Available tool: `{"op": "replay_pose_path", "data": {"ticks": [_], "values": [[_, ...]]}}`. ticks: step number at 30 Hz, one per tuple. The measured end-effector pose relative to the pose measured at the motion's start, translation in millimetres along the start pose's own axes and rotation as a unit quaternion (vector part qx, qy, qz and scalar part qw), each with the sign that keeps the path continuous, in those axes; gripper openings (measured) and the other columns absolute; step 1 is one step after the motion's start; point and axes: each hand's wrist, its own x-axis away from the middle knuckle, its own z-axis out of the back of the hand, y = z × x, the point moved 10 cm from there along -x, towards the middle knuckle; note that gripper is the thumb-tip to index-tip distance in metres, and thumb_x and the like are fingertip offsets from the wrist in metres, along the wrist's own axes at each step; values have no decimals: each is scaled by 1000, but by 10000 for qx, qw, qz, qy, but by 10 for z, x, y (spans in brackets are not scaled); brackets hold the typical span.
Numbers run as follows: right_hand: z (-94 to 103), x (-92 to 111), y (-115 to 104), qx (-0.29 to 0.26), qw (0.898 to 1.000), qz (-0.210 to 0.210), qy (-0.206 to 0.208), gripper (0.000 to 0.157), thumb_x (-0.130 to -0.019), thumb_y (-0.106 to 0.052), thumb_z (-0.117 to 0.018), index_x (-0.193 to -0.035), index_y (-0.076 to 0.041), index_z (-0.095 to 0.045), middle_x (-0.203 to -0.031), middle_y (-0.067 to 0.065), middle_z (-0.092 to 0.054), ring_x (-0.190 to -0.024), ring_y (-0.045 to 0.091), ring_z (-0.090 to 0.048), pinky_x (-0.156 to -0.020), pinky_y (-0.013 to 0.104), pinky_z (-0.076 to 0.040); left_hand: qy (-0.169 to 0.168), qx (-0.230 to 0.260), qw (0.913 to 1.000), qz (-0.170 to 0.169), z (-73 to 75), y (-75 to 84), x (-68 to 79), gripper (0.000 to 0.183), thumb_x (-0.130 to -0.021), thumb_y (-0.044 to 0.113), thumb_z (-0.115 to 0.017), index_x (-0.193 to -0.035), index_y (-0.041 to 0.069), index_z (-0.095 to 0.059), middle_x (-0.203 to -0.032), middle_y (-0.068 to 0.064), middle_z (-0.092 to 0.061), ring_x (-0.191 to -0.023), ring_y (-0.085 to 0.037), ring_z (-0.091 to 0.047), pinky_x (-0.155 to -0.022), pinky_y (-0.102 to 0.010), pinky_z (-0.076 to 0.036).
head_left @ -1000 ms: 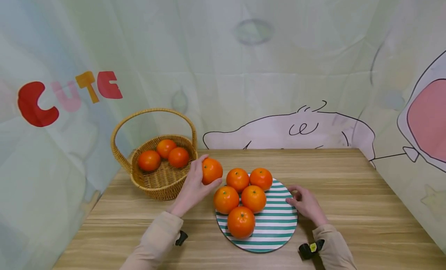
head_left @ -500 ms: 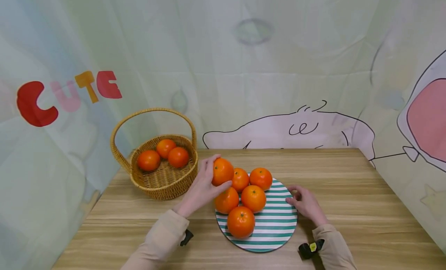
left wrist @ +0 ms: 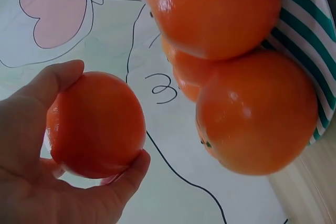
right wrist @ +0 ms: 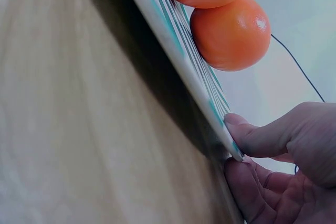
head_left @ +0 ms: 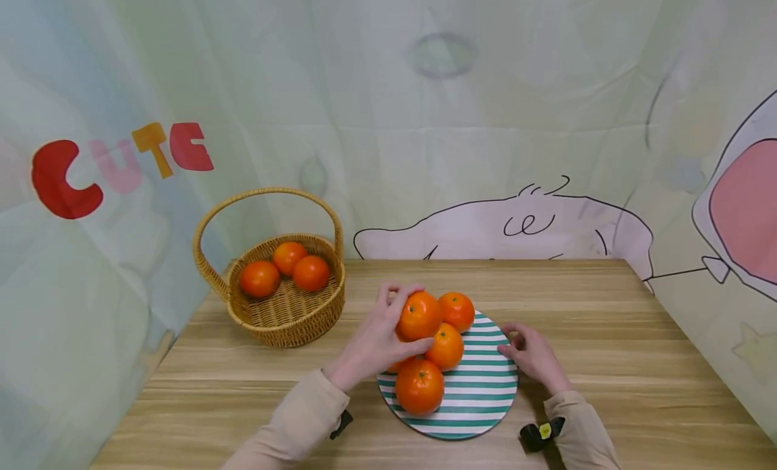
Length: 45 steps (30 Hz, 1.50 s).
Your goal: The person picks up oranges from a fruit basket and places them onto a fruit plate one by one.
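My left hand [head_left: 378,334] grips an orange [head_left: 420,315] between thumb and fingers, over the far left part of a round plate [head_left: 485,389] with green and white stripes. In the left wrist view, the held orange [left wrist: 100,124] shows air around it, apart from the big near oranges [left wrist: 257,114]. Several oranges [head_left: 420,388] sit on the plate's left half, some partly hidden behind the left hand. At the right edge of the plate, my right hand [head_left: 535,357] pinches the rim, thumb on top and fingers below, as the right wrist view shows at the rim [right wrist: 194,87].
A wicker basket [head_left: 285,336] with a tall hoop handle stands at the back left, three oranges [head_left: 260,279] inside it. Under everything is a wood-grain table [head_left: 631,335]. Behind it hangs a printed curtain [head_left: 388,119].
The left hand has carried its orange rightward from near the basket to over the plate, covering more of the fruit there. The right hand and plate have stayed in place.
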Motion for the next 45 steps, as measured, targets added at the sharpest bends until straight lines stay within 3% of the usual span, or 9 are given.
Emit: {"op": "replay_pose_path", "data": {"ticks": [8,15,22,33,45], "values": [[-5,5,7,-13,10000,-7,-7,34,-91,-9,-71,-122,2,-62,-81,7,-56,-75,19,-50,-66,30,-37,-411,-63,9990,-132,-228,93,8,73,-84,32,-80,-146,23,-43,-136,-11,-37,-110,-29,-59,-93,-48,-56],[-6,7,1,-23,10000,-33,-29,34,-92,-9,-71,-123,2,-62,-82,8,-57,-76,20,-50,-66,30,-37,-580,-526,9966,-259,-383,169,33,77,-83,39,-81,-146,21,-40,-133,-9,-43,-102,-24,-62,-87,-42,-53],[-14,8,1,-59,9999,-72,-83,35,-92,-10,-70,-124,2,-61,-82,8,-56,-76,20,-50,-66,30,-37,-650,-919,9922,-542,-495,258,60,79,-82,36,-83,-147,16,-41,-131,-7,-51,-110,-21,-61,-96,-40,-55],[-16,0,17,-49,9999,-83,-103,36,-92,-11,-71,-125,2,-61,-82,7,-56,-75,20,-49,-65,29,-37,-850,-1294,9861,-608,-673,290,87,76,-82,39,-83,-141,13,-44,-135,-3,-56,-119,-18,-56,-102,-37,-52],[-9,4,-3,-29,10000,41,-67,35,-91,-10,-71,-123,2,-62,-81,7,-56,-74,19,-49,-64,28,-37,-1008,-2297,9613,-1136,-873,361,151,77,-84,53,-77,-144,15,-47,-135,-3,-60,-125,-19,-56,-110,-39,-47]]}}
